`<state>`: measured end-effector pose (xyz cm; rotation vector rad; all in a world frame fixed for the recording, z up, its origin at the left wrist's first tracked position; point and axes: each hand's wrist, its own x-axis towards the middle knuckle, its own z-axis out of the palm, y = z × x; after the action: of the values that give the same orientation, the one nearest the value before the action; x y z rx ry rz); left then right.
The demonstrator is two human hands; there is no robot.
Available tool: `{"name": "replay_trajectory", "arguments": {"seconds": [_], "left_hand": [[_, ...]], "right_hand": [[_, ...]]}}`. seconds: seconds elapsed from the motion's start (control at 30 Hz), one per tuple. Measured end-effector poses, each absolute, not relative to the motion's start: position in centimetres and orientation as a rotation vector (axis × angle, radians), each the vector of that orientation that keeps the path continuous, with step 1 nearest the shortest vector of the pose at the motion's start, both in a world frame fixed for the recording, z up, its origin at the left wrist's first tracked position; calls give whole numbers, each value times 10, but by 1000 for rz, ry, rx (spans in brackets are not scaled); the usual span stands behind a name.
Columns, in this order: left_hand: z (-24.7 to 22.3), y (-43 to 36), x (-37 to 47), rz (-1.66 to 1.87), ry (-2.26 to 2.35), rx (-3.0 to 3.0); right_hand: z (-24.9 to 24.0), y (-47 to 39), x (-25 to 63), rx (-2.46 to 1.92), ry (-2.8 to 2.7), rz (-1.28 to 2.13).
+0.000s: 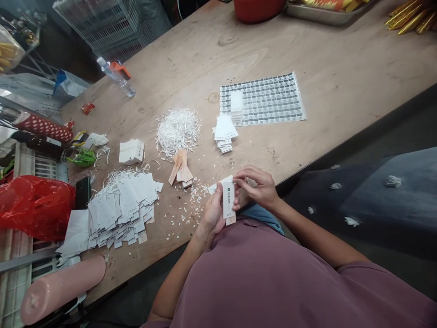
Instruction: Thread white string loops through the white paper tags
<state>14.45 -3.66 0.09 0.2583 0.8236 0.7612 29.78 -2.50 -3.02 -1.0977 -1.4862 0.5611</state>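
Observation:
My left hand [213, 210] is closed around a white hang tag [228, 200] printed with a dark logo and characters. A peach-coloured card [231, 220] sticks out below it. At the tag's top corner, my right hand [257, 184] pinches thumb and forefinger together; whatever lies between the fingertips is too small to make out. Behind the left hand, more white tags [212, 187] lie at the table's edge. Beyond them are a few peach cards [182, 168] and a tangled heap of white strings [178, 130]. Tiny white bits [194, 200] are scattered left of my hands.
A large pile of strung white tags [123, 209] spreads at the left, near a pink bottle [64, 289] and a red plastic bag [34, 207]. White card stacks [225, 130] stand ahead, one partly on a printed sheet [269, 98]. A clear bottle [118, 78] lies farther back.

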Motion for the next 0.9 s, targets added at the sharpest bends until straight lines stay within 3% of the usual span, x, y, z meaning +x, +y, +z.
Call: {"name": "replay_trajectory", "arguments": {"seconds": [0.23,0.9], "left_hand": [[-5,-38,144,764,949,373],[-7,-38,148,962,1001,460]], "right_hand": [[-28,-24,302,-1027,-1617,538],[-22,-31,290,-1022,-1941,-47]]}}
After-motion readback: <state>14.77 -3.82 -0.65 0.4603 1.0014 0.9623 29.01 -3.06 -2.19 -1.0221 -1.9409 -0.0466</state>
